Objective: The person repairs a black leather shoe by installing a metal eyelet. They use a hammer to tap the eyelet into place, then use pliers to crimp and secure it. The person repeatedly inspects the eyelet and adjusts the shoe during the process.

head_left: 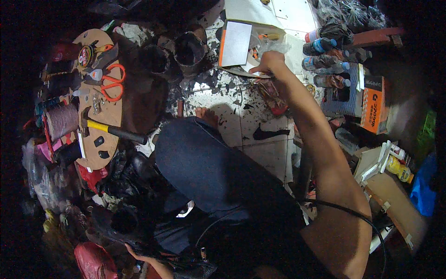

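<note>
My right hand (272, 63) reaches over the near edge of an open cardboard box (235, 70), fingers curled and thumb pointing left. Whatever it grips is hidden. Inside the box are a white card (236, 43), clear plastic bags (272, 45) and small orange items. Low at the left, in shadow, my left hand (141, 257) is closed against the underside of a dark boot (109, 222); its fingers are mostly hidden. Two more dark boots (189, 50) stand beyond my knee.
A brown board (104, 156) on the left carries orange-handled scissors (113, 83), a hammer (116, 131) and a glue bottle (94, 74). A thread spool (62, 122) is beside it. Plastic bottles (325, 63) and an orange box (373, 104) line the right. Dark scraps litter the tiles.
</note>
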Demonstrator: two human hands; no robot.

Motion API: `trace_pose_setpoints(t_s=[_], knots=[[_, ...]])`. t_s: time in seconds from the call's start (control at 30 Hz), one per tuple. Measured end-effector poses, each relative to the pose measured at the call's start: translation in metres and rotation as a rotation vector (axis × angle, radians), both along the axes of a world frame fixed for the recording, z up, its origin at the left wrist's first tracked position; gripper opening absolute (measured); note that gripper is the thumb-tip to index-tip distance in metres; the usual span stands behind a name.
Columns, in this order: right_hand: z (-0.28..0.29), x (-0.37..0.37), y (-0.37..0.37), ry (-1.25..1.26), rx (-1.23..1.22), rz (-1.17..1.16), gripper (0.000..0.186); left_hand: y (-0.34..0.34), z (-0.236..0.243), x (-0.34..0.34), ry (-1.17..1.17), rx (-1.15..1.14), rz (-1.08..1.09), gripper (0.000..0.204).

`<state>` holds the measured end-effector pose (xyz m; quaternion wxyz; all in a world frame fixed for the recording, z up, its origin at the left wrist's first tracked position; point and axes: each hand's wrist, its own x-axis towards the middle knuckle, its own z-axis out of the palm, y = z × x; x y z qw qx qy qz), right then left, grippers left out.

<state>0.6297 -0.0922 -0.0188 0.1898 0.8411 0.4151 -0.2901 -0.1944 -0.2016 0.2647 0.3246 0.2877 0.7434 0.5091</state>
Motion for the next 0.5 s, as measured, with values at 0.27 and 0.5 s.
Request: trace_pose_setpoints(t_s=[0.27,0.5], knots=[[-0.047,0.041,0.010,0.454,0.198,-0.475,0.044,-0.009,-0.008,-0.021,0.740,0.033,-0.397,0.053],[0.039,0.063,0.055,0.534,0.262,-0.493,0.055,-0.005,-0.005,-0.007,0.593,0.029,-0.370,0.052]])
